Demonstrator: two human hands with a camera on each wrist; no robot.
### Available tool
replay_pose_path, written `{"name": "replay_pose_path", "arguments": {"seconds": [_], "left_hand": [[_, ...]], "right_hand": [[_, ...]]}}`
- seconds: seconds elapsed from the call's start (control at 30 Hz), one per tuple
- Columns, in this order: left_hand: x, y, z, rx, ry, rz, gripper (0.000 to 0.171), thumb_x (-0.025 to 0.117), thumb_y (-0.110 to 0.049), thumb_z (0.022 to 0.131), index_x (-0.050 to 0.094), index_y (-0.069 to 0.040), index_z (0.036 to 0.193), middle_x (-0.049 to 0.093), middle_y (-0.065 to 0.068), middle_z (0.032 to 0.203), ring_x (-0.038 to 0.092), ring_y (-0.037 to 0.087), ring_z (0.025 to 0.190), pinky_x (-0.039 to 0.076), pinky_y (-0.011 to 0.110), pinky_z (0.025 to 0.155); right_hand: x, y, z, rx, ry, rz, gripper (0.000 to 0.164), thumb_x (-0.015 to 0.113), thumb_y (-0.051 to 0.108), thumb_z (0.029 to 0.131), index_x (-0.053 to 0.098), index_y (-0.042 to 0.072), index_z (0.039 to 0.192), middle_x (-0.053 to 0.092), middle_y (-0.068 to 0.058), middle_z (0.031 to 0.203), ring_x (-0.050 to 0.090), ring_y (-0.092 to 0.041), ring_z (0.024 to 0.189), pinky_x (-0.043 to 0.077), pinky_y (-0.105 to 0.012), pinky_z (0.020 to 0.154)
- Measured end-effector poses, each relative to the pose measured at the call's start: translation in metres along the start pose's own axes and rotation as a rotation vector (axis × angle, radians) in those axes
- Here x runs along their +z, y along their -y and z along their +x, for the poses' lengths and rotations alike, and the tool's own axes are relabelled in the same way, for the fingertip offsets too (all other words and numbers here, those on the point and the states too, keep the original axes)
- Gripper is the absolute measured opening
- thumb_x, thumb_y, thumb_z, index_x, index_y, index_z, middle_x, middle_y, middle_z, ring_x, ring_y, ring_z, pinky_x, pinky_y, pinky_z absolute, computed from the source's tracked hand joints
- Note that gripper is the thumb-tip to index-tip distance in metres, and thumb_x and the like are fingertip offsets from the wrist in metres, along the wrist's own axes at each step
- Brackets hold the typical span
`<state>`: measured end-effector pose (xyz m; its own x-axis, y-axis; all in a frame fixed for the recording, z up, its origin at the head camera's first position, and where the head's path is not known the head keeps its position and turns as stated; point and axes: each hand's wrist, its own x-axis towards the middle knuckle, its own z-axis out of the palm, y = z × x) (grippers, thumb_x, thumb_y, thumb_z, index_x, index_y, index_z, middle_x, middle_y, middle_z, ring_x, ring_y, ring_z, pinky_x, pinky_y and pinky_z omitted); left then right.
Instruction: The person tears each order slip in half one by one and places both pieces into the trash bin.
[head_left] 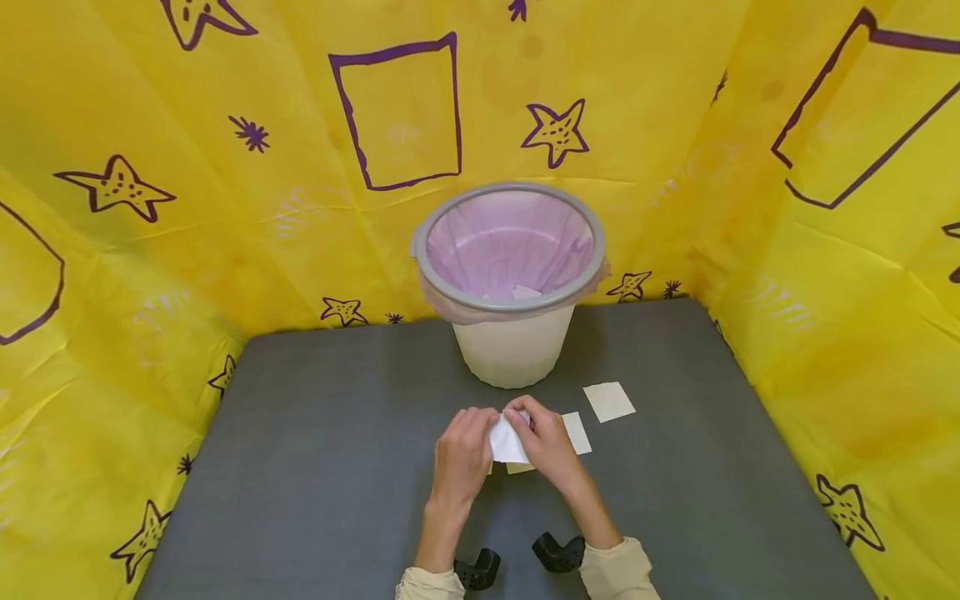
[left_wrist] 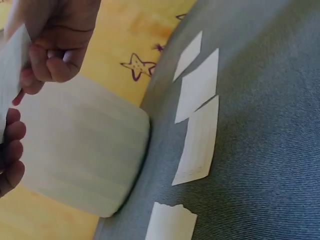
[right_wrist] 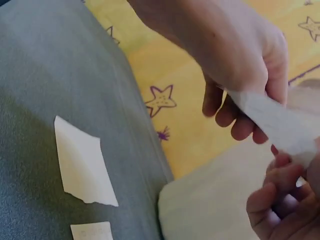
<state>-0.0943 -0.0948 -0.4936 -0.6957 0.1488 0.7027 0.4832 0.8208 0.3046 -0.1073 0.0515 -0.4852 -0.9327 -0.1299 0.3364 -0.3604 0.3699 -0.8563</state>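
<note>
My left hand and right hand pinch a white piece of paper between them, above the table just in front of the bin. In the left wrist view the left hand's fingertips curl at the paper's lower end. The right hand grips its other edge there. Seen from the right wrist, the paper stretches from the left hand to the right hand's bent fingers. Several paper pieces lie below, among them one square, another and one with a ragged edge.
A pale bin with a grey rim and a pinkish liner stands at the back of the grey table. Paper bits lie inside it. Yellow patterned cloth walls the back and sides.
</note>
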Motion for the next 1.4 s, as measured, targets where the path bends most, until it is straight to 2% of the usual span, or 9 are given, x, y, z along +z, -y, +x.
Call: {"name": "replay_pose_path", "arguments": {"seconds": [0.4,0.57,0.7,0.83,0.93,1.1,1.2,1.3,1.4], "left_hand": [[0.001,-0.004,0.005,-0.066,-0.070,-0.073,0.005,0.064,-0.008,0.090,0.063,-0.005,0.086,0.062,0.004,0.076,0.060,0.016,0.069,0.052,0.026,0.064],[-0.001,-0.003,0.007,-0.082,-0.049,-0.110,0.006,0.061,-0.008,0.091,0.063,-0.005,0.087,0.064,0.005,0.078,0.062,0.017,0.072,0.053,0.027,0.066],[-0.008,0.013,0.007,-0.189,-0.028,-0.125,0.008,0.060,-0.004,0.092,0.063,-0.003,0.085,0.067,0.007,0.080,0.066,0.021,0.073,0.053,0.034,0.066],[-0.020,0.040,0.004,-0.353,0.084,-0.124,0.012,0.058,-0.006,0.094,0.065,-0.003,0.085,0.071,0.009,0.084,0.067,0.026,0.074,0.051,0.041,0.066],[-0.024,0.056,0.002,-0.462,0.247,-0.184,0.016,0.054,-0.010,0.098,0.068,-0.005,0.092,0.073,0.011,0.091,0.066,0.026,0.076,0.050,0.040,0.066],[-0.016,0.089,-0.005,-0.668,0.475,-0.333,0.017,0.054,-0.013,0.099,0.063,-0.002,0.108,0.071,0.015,0.089,0.058,0.016,0.070,0.045,0.028,0.063],[-0.016,0.113,-0.009,-0.760,0.521,-0.388,0.019,0.057,-0.011,0.096,0.058,0.003,0.109,0.070,0.015,0.084,0.055,0.012,0.065,0.044,0.024,0.061],[-0.025,0.127,-0.007,-0.831,0.526,-0.456,0.021,0.059,-0.011,0.096,0.059,0.008,0.105,0.069,0.011,0.076,0.053,0.009,0.061,0.043,0.022,0.058],[-0.032,0.136,-0.001,-0.885,0.529,-0.557,0.025,0.060,-0.014,0.096,0.060,0.009,0.105,0.065,0.002,0.071,0.053,0.008,0.059,0.046,0.023,0.058]], "right_hand": [[0.005,0.001,0.000,0.025,-0.218,-0.070,0.008,0.062,0.009,0.093,0.063,0.002,0.089,0.063,-0.010,0.065,0.039,0.001,0.052,0.036,-0.018,0.046],[-0.001,0.001,0.002,0.023,-0.214,-0.074,0.007,0.062,0.009,0.093,0.064,0.003,0.090,0.067,-0.013,0.069,0.044,-0.004,0.053,0.039,-0.019,0.048],[-0.021,-0.012,0.005,0.099,-0.270,-0.106,0.009,0.061,0.009,0.094,0.065,0.002,0.092,0.070,-0.017,0.079,0.052,-0.013,0.058,0.041,-0.020,0.051],[-0.050,-0.037,0.006,0.180,-0.287,-0.164,0.010,0.060,0.009,0.094,0.066,0.001,0.093,0.070,-0.019,0.085,0.052,-0.017,0.062,0.039,-0.022,0.054],[-0.064,-0.055,0.004,0.216,-0.208,-0.174,0.011,0.060,0.010,0.094,0.066,0.001,0.093,0.070,-0.018,0.087,0.050,-0.013,0.064,0.039,-0.022,0.056],[-0.088,-0.087,0.004,0.386,-0.059,-0.084,0.019,0.058,0.014,0.096,0.066,-0.002,0.103,0.065,-0.014,0.085,0.051,-0.008,0.067,0.043,-0.020,0.058],[-0.113,-0.101,0.008,0.459,-0.029,-0.093,0.027,0.056,0.019,0.098,0.064,-0.003,0.110,0.052,-0.006,0.073,0.046,-0.006,0.060,0.040,-0.021,0.055],[-0.133,-0.108,0.010,0.456,-0.025,-0.148,0.031,0.054,0.024,0.099,0.062,-0.003,0.113,0.043,-0.001,0.070,0.040,-0.006,0.057,0.036,-0.023,0.053],[-0.142,-0.109,0.013,0.443,-0.009,-0.162,0.033,0.054,0.026,0.099,0.061,-0.003,0.113,0.045,-0.002,0.072,0.042,-0.006,0.059,0.037,-0.023,0.054]]}}
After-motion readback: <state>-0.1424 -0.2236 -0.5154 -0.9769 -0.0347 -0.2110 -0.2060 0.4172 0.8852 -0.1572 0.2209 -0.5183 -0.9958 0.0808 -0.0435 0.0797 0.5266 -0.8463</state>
